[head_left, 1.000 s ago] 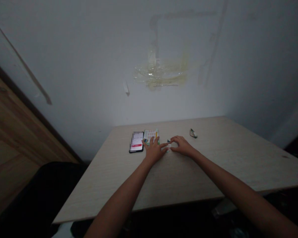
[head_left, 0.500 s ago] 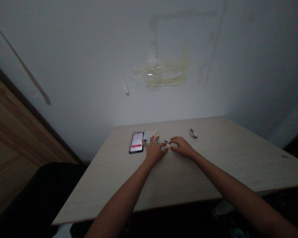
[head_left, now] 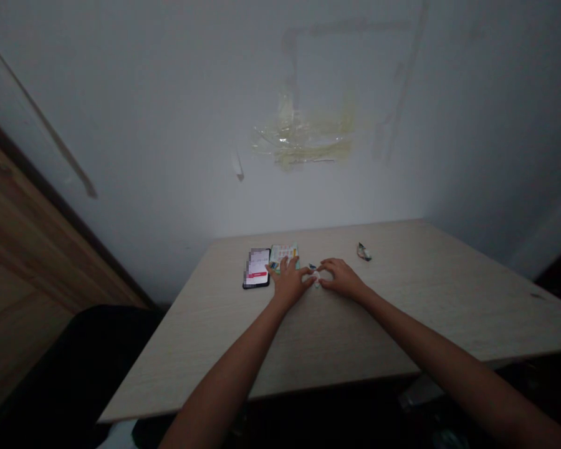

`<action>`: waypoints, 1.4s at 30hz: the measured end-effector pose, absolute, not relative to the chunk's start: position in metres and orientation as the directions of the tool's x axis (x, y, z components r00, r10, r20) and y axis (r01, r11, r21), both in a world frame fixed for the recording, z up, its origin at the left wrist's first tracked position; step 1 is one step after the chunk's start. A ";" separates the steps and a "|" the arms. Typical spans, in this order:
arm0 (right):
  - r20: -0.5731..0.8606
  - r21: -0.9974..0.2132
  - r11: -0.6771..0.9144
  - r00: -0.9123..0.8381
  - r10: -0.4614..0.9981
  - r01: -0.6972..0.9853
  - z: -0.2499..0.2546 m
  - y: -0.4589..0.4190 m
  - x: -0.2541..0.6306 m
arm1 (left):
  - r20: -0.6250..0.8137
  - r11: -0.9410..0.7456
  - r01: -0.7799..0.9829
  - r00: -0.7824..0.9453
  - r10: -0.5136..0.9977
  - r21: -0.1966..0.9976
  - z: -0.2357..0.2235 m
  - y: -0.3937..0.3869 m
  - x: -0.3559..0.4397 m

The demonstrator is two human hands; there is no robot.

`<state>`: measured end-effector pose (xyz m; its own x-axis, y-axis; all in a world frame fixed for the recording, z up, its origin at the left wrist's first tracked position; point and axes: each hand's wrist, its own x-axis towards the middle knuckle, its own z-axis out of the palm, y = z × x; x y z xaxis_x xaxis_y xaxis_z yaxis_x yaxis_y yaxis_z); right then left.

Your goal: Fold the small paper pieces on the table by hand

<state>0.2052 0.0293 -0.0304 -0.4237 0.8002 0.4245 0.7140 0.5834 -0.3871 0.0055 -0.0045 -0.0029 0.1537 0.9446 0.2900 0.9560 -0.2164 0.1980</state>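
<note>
A small whitish piece with a dark-coloured end, perhaps a wrapper (head_left: 316,278), lies low on the table between my two hands; its exact kind is too small to tell. My left hand (head_left: 290,285) pinches its left side with thumb and index finger, while the other fingers spread over the lower part of a printed card or packet (head_left: 285,251). From the other side, my right hand (head_left: 345,279) holds it with curled fingers and thumb. Just left of the packet lies a phone (head_left: 257,274) with a lit screen showing a red bar.
A crumpled small wrapper (head_left: 364,252) rests farther back to the right on the pale wooden table (head_left: 206,337). Behind the table stands a wall (head_left: 177,156) with old tape on it. A dark chair-like shape (head_left: 107,349) is at the left.
Both hands stay in nearly the same place, with only slight finger shifts around the small whitish piece. The phone, packet and crumpled wrapper have not moved.
</note>
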 end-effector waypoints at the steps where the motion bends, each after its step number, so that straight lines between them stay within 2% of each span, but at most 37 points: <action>1: 0.423 -0.389 0.584 -0.425 0.800 0.713 -0.030 0.029 0.205 | 0.286 -0.211 0.957 0.149 0.947 0.200 -0.003 -0.004 0.005; 42: 0.387 -0.368 0.573 -0.440 0.810 0.732 -0.025 0.021 0.206 | 0.282 -0.210 0.954 0.146 0.948 0.215 -0.005 -0.003 0.005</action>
